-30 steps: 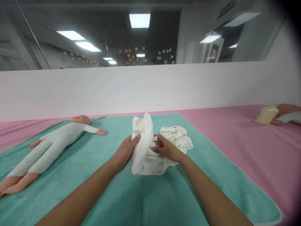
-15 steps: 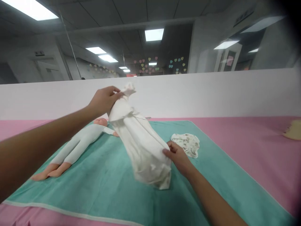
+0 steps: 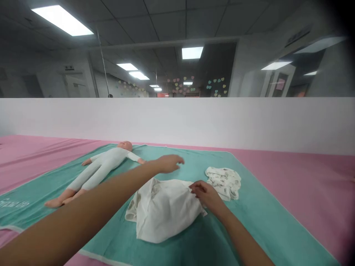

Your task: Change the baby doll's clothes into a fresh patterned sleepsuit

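A white baby garment [image 3: 166, 212] lies bunched on the teal blanket [image 3: 177, 162], its inner side partly showing a small print. Over its far side, my left hand [image 3: 169, 163] is in the air, fingers stretched out and slightly bent, with nothing in them. At the garment's upper right edge, my right hand [image 3: 204, 192] has its thumb and fingers pinched on the fabric. Just beyond that hand rests a crumpled printed white cloth piece [image 3: 224, 181]. A baby doll [image 3: 108, 162] in a white suit lies on its back to the left, partly behind my left forearm.
Pink sheeting [image 3: 291, 181] extends around the blanket. Behind it stands a low white wall [image 3: 177, 120], with dark glass above that reflects ceiling lights.
The garment, held up between both hands before, has come down onto the blanket. My left hand has let go of it and moved right; my right hand remains at its right edge.
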Action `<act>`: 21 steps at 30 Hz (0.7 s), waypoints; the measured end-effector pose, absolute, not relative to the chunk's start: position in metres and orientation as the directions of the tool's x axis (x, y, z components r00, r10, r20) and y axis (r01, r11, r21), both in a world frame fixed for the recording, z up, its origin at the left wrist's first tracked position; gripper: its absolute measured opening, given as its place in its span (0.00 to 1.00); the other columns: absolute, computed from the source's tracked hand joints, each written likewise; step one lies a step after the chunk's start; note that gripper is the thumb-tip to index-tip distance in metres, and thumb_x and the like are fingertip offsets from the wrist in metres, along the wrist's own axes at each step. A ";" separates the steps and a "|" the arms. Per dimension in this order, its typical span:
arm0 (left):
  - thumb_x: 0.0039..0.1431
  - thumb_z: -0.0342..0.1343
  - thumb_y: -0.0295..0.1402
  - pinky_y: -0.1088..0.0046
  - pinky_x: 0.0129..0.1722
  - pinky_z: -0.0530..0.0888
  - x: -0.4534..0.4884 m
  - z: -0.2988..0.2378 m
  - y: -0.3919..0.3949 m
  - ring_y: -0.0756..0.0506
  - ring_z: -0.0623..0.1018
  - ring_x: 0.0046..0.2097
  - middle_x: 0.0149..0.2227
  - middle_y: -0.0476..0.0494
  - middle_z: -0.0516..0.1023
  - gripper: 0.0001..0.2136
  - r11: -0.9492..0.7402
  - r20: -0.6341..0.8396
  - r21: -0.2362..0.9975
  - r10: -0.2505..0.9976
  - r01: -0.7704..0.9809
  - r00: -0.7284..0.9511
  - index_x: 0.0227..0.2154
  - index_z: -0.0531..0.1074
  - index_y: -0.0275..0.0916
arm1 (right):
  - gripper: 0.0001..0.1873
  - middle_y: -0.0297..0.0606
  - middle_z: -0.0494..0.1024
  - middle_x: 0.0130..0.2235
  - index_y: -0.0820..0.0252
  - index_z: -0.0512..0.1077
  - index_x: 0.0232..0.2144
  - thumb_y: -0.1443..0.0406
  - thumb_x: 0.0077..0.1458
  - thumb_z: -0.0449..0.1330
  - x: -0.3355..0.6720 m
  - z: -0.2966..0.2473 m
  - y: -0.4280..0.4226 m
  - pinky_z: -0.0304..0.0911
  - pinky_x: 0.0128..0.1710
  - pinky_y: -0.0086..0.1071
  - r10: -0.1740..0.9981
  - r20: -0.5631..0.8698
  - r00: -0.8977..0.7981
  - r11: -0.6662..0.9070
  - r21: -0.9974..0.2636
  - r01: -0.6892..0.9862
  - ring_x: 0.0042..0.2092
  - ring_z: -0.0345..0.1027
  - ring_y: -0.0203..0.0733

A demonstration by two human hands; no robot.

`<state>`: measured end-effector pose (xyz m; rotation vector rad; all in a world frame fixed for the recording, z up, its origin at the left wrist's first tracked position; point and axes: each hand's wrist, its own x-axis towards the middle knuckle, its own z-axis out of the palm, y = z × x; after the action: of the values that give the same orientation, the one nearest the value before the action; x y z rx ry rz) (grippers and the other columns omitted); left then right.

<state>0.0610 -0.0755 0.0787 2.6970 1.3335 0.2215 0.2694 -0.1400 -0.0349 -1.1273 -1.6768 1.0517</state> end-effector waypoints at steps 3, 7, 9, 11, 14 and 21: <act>0.49 0.53 0.47 0.61 0.48 0.64 0.003 0.018 -0.084 0.35 0.68 0.51 0.54 0.38 0.66 0.27 -0.375 -0.071 0.266 0.911 0.888 0.406 0.52 0.65 0.42 | 0.23 0.41 0.69 0.49 0.53 0.66 0.47 0.52 0.49 0.57 0.275 -0.060 -0.121 0.57 0.47 0.39 0.956 0.261 -0.131 0.290 -0.800 0.526 0.49 0.61 0.48; 0.46 0.53 0.51 0.63 0.43 0.66 -0.044 -0.024 -0.094 0.35 0.70 0.47 0.47 0.36 0.70 0.26 -0.182 -0.081 0.393 0.969 0.901 0.232 0.44 0.69 0.39 | 0.29 0.43 0.67 0.51 0.56 0.62 0.52 0.51 0.49 0.56 0.274 -0.081 -0.102 0.50 0.51 0.41 0.933 0.326 -0.150 0.322 -0.577 0.751 0.52 0.57 0.51; 0.45 0.54 0.52 0.64 0.41 0.68 -0.049 -0.023 -0.100 0.35 0.72 0.46 0.45 0.37 0.72 0.25 -0.076 -0.096 0.508 0.985 0.858 0.144 0.40 0.70 0.38 | 0.31 0.46 0.66 0.52 0.59 0.61 0.54 0.50 0.52 0.53 0.272 -0.083 -0.095 0.50 0.51 0.41 0.940 0.328 -0.093 0.266 -0.534 0.802 0.53 0.56 0.52; 0.44 0.55 0.52 0.66 0.39 0.69 -0.049 -0.011 -0.108 0.36 0.73 0.45 0.44 0.38 0.73 0.25 0.030 -0.199 0.659 0.971 0.751 0.135 0.39 0.70 0.37 | 0.29 0.47 0.67 0.51 0.60 0.62 0.52 0.49 0.53 0.50 0.270 -0.081 -0.089 0.51 0.50 0.40 0.953 0.292 -0.086 0.233 -0.518 0.823 0.53 0.56 0.52; 0.43 0.56 0.54 0.70 0.40 0.70 -0.053 0.014 -0.122 0.37 0.72 0.48 0.48 0.39 0.72 0.28 0.178 -0.356 0.814 0.905 0.553 0.234 0.42 0.69 0.39 | 0.19 0.43 0.72 0.43 0.58 0.69 0.40 0.52 0.54 0.50 0.268 -0.072 -0.081 0.54 0.44 0.38 0.964 0.222 -0.149 0.244 -0.498 0.832 0.47 0.62 0.49; 0.42 0.59 0.45 0.74 0.30 0.64 -0.090 0.040 -0.141 0.42 0.72 0.38 0.36 0.45 0.73 0.16 -0.066 -0.200 0.675 0.942 0.735 0.268 0.30 0.69 0.40 | 0.12 0.34 0.72 0.31 0.58 0.66 0.31 0.56 0.54 0.51 0.270 -0.010 -0.107 0.56 0.35 0.32 0.947 0.234 -0.218 0.316 -0.584 0.748 0.34 0.65 0.40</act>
<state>-0.0899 -0.1410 0.0401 1.8510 1.5184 0.3833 0.2700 -0.1066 -0.0098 -1.4923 -2.0354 0.4724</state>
